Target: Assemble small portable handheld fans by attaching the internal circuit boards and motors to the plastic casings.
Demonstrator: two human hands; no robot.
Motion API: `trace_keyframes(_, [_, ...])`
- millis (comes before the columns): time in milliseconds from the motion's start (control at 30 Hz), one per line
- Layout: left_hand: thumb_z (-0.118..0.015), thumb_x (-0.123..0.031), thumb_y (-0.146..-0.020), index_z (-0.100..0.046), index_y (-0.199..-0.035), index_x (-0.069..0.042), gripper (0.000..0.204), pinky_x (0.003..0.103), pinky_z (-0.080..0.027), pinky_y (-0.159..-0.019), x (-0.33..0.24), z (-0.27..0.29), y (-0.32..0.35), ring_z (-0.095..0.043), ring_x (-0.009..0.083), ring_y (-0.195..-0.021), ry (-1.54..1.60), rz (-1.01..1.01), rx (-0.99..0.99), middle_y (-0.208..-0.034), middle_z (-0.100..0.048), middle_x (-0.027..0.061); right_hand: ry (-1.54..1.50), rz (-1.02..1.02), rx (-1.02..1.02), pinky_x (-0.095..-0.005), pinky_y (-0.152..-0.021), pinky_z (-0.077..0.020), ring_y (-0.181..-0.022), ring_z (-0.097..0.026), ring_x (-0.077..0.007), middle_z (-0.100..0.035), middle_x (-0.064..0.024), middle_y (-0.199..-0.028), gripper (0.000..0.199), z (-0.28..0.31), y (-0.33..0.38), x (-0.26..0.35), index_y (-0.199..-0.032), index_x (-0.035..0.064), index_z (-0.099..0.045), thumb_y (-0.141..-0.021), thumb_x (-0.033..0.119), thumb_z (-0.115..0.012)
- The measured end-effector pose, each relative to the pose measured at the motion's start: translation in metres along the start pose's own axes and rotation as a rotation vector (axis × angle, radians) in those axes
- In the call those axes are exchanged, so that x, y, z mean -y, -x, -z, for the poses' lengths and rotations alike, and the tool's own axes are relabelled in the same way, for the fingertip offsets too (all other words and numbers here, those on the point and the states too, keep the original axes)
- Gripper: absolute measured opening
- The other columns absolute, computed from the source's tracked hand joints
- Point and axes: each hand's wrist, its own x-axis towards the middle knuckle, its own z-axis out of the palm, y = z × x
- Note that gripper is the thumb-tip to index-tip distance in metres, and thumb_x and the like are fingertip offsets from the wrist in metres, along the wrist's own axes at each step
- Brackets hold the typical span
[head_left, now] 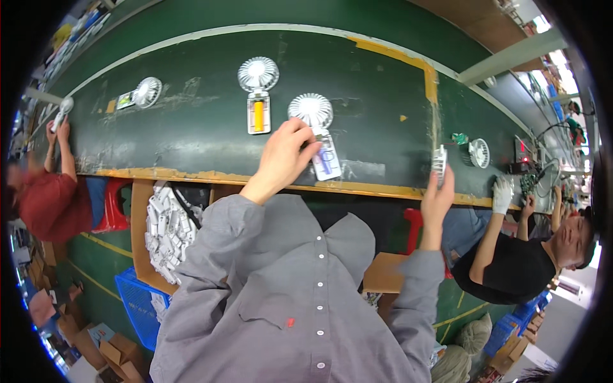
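A white handheld fan (311,110) lies on the green workbench in front of me, its handle pointing toward me with a purple-blue part showing inside. My left hand (287,152) is closed at the neck of this fan, fingers curled at its left side. Off to the right, my right hand (438,195) grips a white fan head (439,159), seen edge-on near the bench's front edge. A second fan (258,75) lies just left of centre, its handle uncovered and a yellow battery (258,117) inside.
Another fan (148,93) lies farther left. Beyond my right hand are a fan head (478,153) and a small green board (459,138). A cardboard box (142,236) of white parts stands below the bench. Co-workers sit left (54,204) and right (517,265).
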Motion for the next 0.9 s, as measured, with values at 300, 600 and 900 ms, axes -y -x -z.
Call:
trace_keyframes(300, [-0.074, -0.009, -0.076, -0.059, -0.077, -0.004, 0.015, 0.040, -0.042, -0.081, -0.029, 0.000, -0.002, -0.052, 0.0271, -0.096, -0.066, -0.171, -0.138, -0.096, -0.057, 0.0064, -0.093, 0.043, -0.024, -0.0430, -0.102, -0.0382, -0.118, -0.050, -0.0350, -0.055, -0.0202, -0.124, 0.041, -0.008, -0.026, 0.059, -0.123, -0.0014, -0.055, -0.086, 0.014, -0.062])
trace_keyframes(600, [-0.062, -0.008, -0.083, -0.053, -0.083, -0.004, 0.010, 0.047, -0.040, -0.100, -0.088, -0.025, 0.015, -0.060, 0.0299, -0.092, 0.041, -0.208, 0.125, -0.091, -0.060, 0.0085, -0.141, 0.260, 0.165, -0.0412, -0.072, -0.0479, -0.084, -0.059, -0.0331, -0.059, -0.0151, -0.095, 0.025, -0.023, 0.044, 0.151, -0.094, 0.0010, -0.055, -0.073, 0.006, -0.066])
trace_keyframes(900, [-0.064, -0.028, -0.085, -0.055, -0.123, -0.009, 0.044, 0.050, -0.029, -0.111, -0.002, -0.039, 0.044, -0.042, 0.0268, -0.132, -0.503, -0.528, 0.337, -0.133, -0.050, 0.0093, -0.167, 0.350, 0.291, -0.0397, -0.081, -0.0457, -0.090, -0.053, -0.0305, -0.056, -0.0122, -0.098, 0.017, -0.082, 0.081, 0.119, -0.093, 0.0016, -0.059, -0.076, 0.005, -0.062])
